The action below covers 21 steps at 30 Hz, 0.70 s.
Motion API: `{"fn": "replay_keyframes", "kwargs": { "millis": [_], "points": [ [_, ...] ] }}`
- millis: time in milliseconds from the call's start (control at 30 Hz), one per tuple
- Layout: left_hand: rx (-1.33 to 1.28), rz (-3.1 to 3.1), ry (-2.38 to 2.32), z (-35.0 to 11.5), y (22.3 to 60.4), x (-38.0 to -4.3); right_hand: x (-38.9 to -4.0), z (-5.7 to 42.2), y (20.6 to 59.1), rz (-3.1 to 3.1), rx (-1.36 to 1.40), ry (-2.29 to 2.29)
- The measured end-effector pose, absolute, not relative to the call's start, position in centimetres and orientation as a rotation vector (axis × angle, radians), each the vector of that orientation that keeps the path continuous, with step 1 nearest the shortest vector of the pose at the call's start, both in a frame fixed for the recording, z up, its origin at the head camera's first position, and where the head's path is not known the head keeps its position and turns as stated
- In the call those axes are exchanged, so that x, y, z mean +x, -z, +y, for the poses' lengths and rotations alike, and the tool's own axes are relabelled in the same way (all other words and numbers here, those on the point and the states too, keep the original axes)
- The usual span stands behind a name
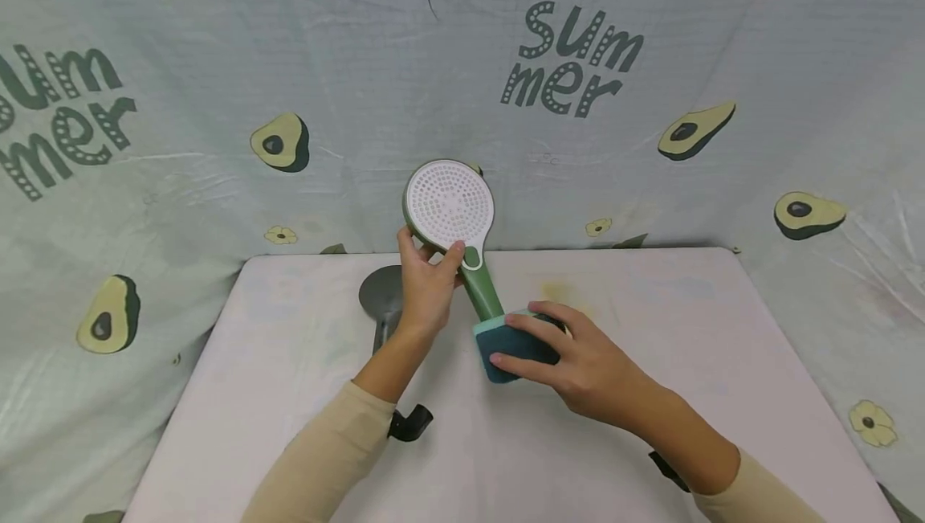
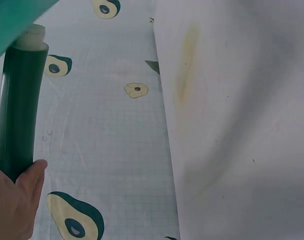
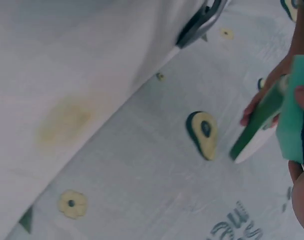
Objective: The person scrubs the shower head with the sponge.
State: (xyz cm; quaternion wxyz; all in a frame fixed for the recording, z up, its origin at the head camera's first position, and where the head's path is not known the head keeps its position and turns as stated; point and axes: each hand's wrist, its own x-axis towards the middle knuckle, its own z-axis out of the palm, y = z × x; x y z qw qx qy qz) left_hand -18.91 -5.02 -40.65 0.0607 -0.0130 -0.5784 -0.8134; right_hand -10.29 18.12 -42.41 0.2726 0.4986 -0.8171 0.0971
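Observation:
My left hand [image 1: 426, 286] grips a green shower head [image 1: 451, 203] at its neck, below the round face. The face is white with many small nozzles and is turned toward the head camera. My right hand [image 1: 578, 354] holds a two-tone teal and dark blue sponge [image 1: 499, 350] against the lower part of the green handle. In the left wrist view the handle [image 2: 22, 110] runs upward to a pale end, close to the blurred sponge [image 2: 14, 22]. The right wrist view shows the sponge [image 3: 294, 125] beside the shower head [image 3: 257, 125], pinched between thumb and fingers.
A dark grey, round-headed item with a handle [image 1: 381, 294] lies on the white table [image 1: 650, 330], partly hidden by my left forearm. Behind the table hangs a pale cloth [image 1: 433, 89] printed with avocados. A yellowish stain [image 1: 556, 292] marks the tabletop's far side.

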Motion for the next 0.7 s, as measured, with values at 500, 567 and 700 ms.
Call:
{"fn": "replay_keyframes", "kwargs": {
  "millis": [500,567,700],
  "points": [
    [-0.037,-1.731,2.433,-5.8,40.7,-18.8,-9.4,15.4,42.3,-2.201,1.363,-0.084],
    [-0.02,-1.727,2.442,-6.0,40.5,-18.9,-9.8,16.2,42.3,-2.257,1.348,-0.231],
    [0.005,-1.695,2.469,-6.3,40.2,-18.9,-10.6,17.9,42.7,-2.425,1.254,-0.588]
  ]
}}
